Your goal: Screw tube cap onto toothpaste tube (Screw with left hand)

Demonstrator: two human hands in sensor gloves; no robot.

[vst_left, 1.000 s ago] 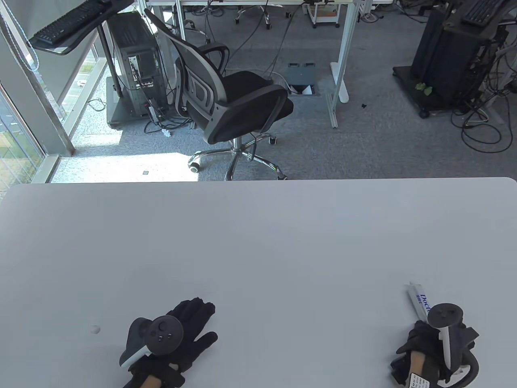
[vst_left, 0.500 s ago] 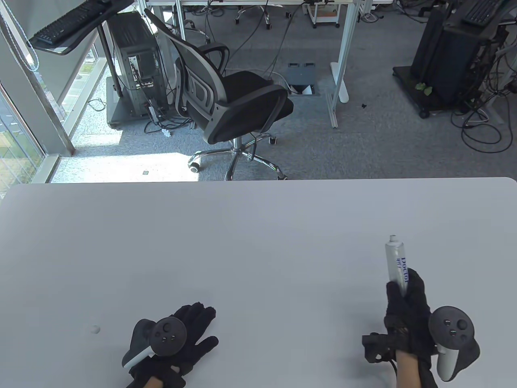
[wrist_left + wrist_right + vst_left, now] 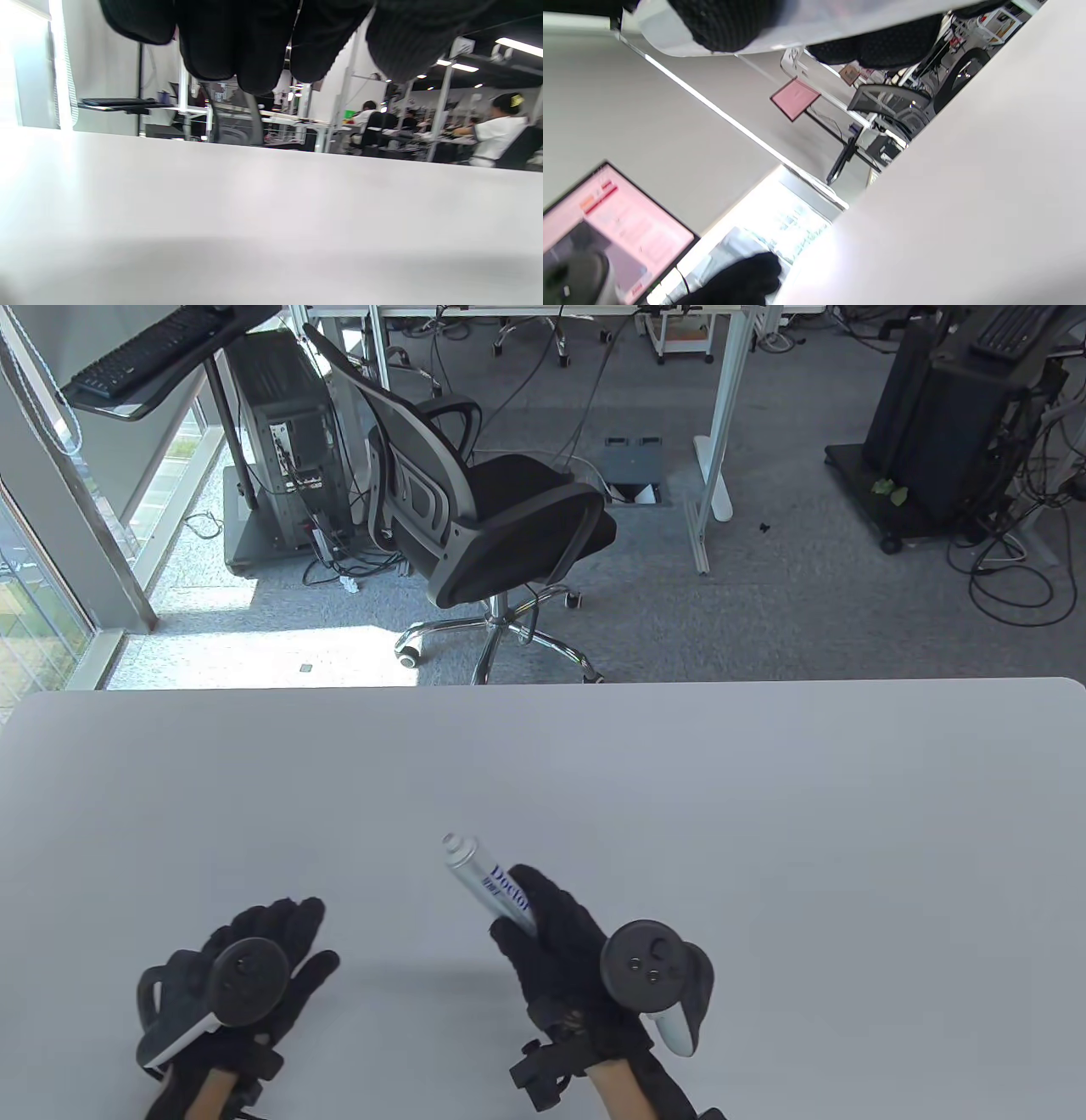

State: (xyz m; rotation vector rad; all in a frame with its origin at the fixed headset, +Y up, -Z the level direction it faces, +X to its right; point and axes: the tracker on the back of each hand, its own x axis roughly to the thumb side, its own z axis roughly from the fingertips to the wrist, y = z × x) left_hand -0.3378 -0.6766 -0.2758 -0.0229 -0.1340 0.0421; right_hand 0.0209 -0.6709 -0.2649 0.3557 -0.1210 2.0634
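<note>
The white toothpaste tube point(image 3: 484, 878) with blue lettering is gripped by my right hand point(image 3: 543, 925), above the table near its front middle. Its open nozzle points up and to the far left. In the right wrist view the tube point(image 3: 840, 21) runs along the top edge with my fingers point(image 3: 721, 21) wrapped around it. My left hand point(image 3: 288, 937) lies to the left of the tube, fingers stretched out, low over the table. Its fingers point(image 3: 263, 42) hang over bare table in the left wrist view. The cap is not visible in any view.
The white table point(image 3: 679, 780) spreads wide on all sides of my hands. A black office chair point(image 3: 501, 526) stands on the floor beyond the far edge.
My right hand has carried the tube from the table's right side to the front middle, tilting the nozzle leftward. My left hand has shifted left, over the spot where a small white cap lay.
</note>
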